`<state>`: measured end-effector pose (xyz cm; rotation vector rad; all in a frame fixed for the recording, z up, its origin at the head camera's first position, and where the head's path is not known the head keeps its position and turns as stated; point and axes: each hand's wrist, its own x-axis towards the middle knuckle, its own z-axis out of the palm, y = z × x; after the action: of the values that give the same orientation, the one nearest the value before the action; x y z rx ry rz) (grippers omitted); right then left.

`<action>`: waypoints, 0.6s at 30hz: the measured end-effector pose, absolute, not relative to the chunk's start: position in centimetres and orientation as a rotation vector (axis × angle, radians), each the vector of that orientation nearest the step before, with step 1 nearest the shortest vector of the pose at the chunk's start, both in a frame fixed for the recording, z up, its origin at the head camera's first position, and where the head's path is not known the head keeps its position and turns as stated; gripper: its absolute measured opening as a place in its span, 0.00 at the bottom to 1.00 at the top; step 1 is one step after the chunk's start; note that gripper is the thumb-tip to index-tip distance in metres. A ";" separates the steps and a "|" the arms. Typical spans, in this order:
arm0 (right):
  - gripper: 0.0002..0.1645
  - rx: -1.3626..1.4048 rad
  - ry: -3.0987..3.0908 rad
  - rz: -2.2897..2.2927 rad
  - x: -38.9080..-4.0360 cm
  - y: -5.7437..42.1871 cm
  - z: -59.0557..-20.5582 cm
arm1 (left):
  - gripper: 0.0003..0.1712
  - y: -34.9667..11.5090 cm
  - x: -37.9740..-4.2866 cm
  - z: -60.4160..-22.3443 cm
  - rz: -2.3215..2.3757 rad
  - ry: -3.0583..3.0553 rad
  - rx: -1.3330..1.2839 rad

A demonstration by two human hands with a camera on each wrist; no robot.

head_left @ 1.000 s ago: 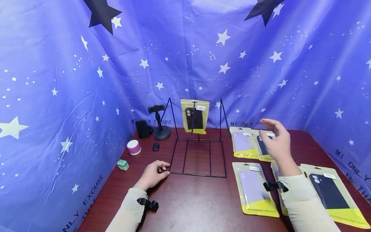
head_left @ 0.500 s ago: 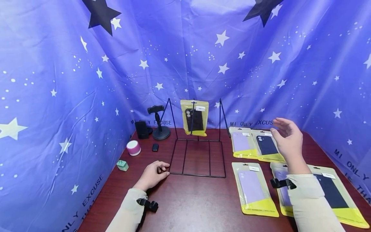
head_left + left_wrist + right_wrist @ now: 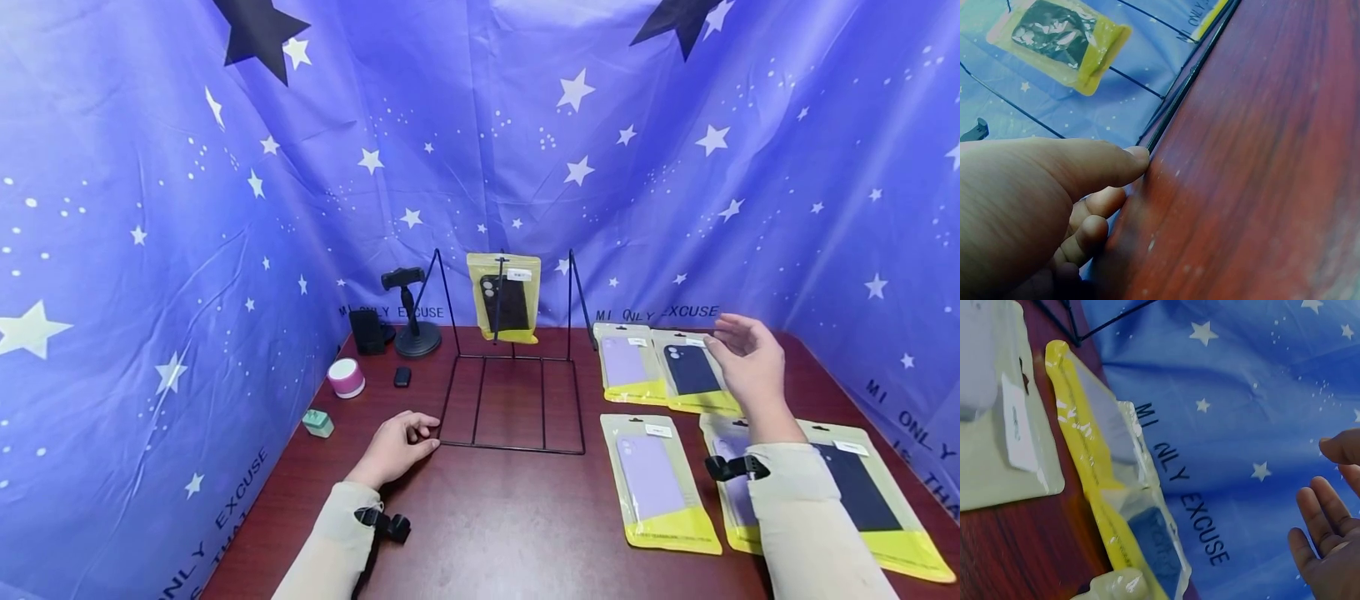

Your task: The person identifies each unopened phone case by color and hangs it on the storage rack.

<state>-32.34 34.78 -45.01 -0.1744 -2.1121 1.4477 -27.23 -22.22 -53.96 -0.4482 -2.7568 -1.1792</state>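
My left hand (image 3: 395, 448) lies at the near left corner of a black wire display rack (image 3: 510, 450), pinching its frame between thumb and finger. In the left wrist view the thumb (image 3: 1110, 164) meets the wire, and the other fingers curl below. One phone case in a yellow-bottomed pouch (image 3: 517, 321) hangs from the rack's middle hook. My right hand (image 3: 750, 367) is held above the back right pouches, fingers loosely bent and holding nothing. Nearest to it lies a pouch with a dark blue phone case (image 3: 690, 371); a purple phone case in its pouch (image 3: 624, 362) lies beside that.
Nearer on the right are another purple-case pouch (image 3: 652, 483), one partly under the right forearm (image 3: 735, 483), and a dark-case pouch (image 3: 862, 492). On the left stand a phone holder (image 3: 412, 325), a black stand (image 3: 367, 332), a pink-white jar (image 3: 346, 379), a small black object (image 3: 402, 377) and a green block (image 3: 318, 423).
My right hand has moved right, away from the rack side, and slightly down over the dark blue case's pouch. The left hand stays at the rack corner; the hanging pouch stays on its hook.
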 end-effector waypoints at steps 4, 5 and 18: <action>0.30 -0.223 -2.200 1.396 -32.5 35.4 -45.6 | 0.15 -22.3 -27.4 -54.0 -1.187 -2.756 -0.454; 0.31 -0.235 -2.220 1.387 -32.5 35.5 -45.8 | 0.15 -22.3 -27.4 -54.0 -1.189 -2.755 -0.456; 0.37 -0.234 -2.417 1.396 -33.0 37.0 -48.6 | 0.15 -22.4 -27.4 -54.1 -1.186 -2.752 -0.461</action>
<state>-33.04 37.04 -48.64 -0.2343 -2.4167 1.3965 -27.40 -22.38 -54.07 -0.4608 -2.7524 -1.1859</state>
